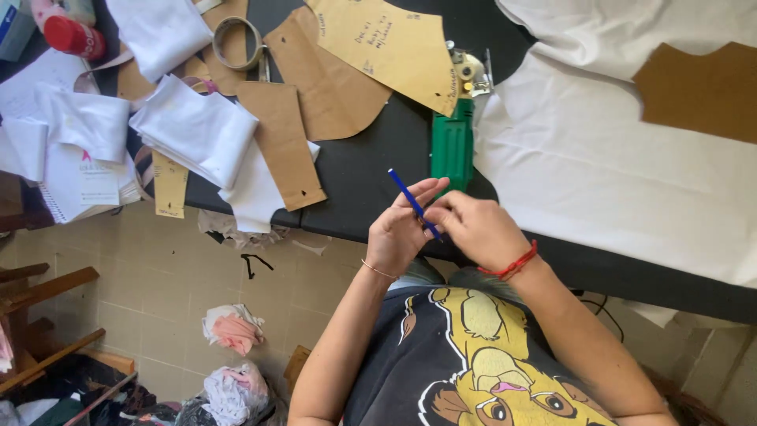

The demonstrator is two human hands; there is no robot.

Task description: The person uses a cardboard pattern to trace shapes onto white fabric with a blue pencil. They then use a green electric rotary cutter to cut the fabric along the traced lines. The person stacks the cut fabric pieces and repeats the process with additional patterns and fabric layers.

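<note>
A thin blue pencil [406, 193] is held between both hands just over the near edge of the black table [371, 166]. My left hand [400, 235] has its fingers against the pencil's lower part. My right hand [477, 229], with a red string bracelet at the wrist, closes on the pencil's lower end. The pencil's upper end points up and left over the table. A green cutting machine [453, 142] stands right behind the hands.
White fabric [599, 166] with a brown cardboard pattern [702, 91] covers the table's right part. More cardboard patterns [331, 79], folded white pieces [197, 130], a tape roll [236, 41] and a notebook [79, 185] lie at left. Cloth scraps [233, 327] litter the tiled floor.
</note>
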